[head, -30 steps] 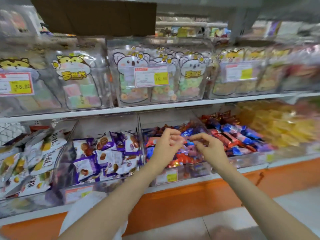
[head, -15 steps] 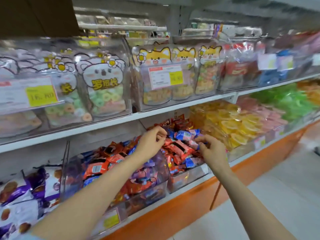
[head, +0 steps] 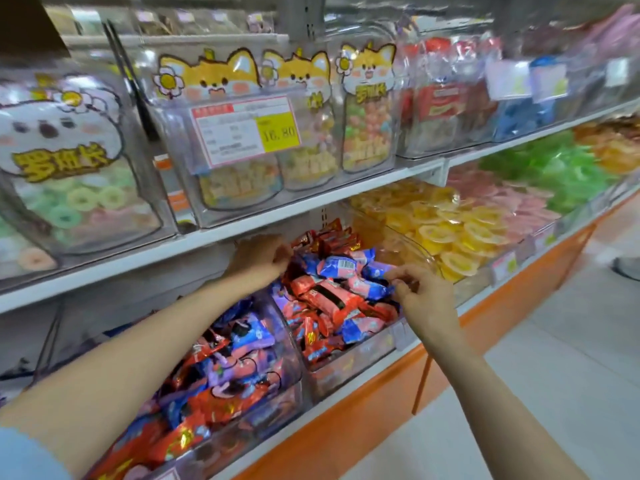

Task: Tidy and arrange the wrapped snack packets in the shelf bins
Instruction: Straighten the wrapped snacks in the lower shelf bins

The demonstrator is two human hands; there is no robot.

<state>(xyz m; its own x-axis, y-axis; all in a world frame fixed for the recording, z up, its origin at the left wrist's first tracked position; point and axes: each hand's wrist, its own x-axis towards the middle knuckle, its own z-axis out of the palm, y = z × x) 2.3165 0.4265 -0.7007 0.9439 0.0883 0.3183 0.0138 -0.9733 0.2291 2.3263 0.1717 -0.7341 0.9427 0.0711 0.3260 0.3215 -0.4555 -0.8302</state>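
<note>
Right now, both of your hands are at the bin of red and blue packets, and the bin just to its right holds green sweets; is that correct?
Not quite. The head view shows yellow sweets in the neighbouring bin just right of the red and blue packets; the green sweets lie further right. Your left hand and right hand are indeed at that packet bin.

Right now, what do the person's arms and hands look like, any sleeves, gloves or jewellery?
Both forearms are bare. The left hand and right hand wear no gloves, and no watch, bracelet or ring shows. A pale blue sleeve edge shows on the left arm, at the picture's bottom left corner.
</note>
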